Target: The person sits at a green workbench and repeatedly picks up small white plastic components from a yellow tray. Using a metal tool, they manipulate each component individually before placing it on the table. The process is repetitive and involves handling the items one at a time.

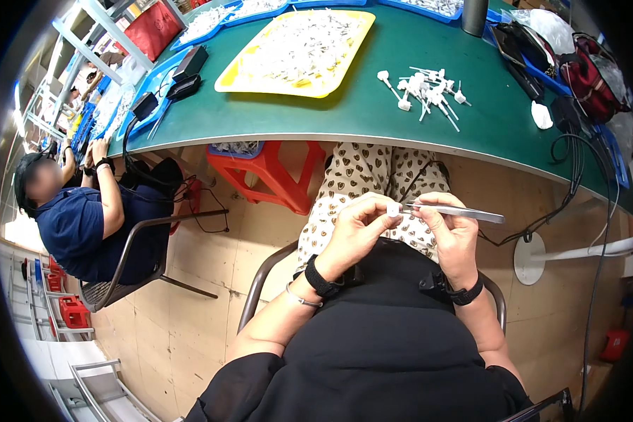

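Forearms angled inward, elbows bent. Left grip and right grip close together, short of desk's near edge; left thumb and fingers pinched, right fingers curled.

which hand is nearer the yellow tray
Left. The left hand is on the person's side of the yellow tray, slightly right of its middle; the right hand is farther right, holding tweezers.

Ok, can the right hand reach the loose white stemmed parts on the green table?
Probably yes: nothing but the edge of the green table lies between the right hand and the loose white stemmed parts, though it holds metal tweezers.
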`<state>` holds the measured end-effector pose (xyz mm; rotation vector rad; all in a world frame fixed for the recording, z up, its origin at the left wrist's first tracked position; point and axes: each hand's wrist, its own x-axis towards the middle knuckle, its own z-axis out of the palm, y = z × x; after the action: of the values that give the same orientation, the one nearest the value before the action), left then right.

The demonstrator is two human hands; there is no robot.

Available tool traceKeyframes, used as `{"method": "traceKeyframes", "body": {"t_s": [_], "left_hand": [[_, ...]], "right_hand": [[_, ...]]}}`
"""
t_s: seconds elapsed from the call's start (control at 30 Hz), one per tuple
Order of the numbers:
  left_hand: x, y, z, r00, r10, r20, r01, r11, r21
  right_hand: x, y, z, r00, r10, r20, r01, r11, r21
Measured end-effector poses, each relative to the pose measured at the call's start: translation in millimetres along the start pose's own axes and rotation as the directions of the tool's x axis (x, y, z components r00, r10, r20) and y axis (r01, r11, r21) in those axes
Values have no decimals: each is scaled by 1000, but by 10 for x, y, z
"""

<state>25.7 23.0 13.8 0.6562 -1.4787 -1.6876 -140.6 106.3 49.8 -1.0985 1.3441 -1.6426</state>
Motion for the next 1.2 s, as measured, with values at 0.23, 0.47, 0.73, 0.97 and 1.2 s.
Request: {"method": "traceKeyframes", "body": {"t_s": [0.23,0.47,0.73,0.97,1.2], "left_hand": [[17,147,26,837,543,61,-460,640,616],[19,167,16,809,582,85,-482,574,661],[573,605,-128,807,584,-91,-512,768,384],[1930,1362,-1000,523,852,-2,-183,114,977],[2047,937,-149,952,258,164,-224,222,949]], "right_hand": [[15,15,24,999,-14,-47,16,999,47],[12,28,15,999,-5,-32,7,999,51],[12,2,4,998,3,-60,0,999,38],[10,-50,42,998,-10,-58,16,994,106],[27,-38,5,996,-8,-86,13,998,63]]}}
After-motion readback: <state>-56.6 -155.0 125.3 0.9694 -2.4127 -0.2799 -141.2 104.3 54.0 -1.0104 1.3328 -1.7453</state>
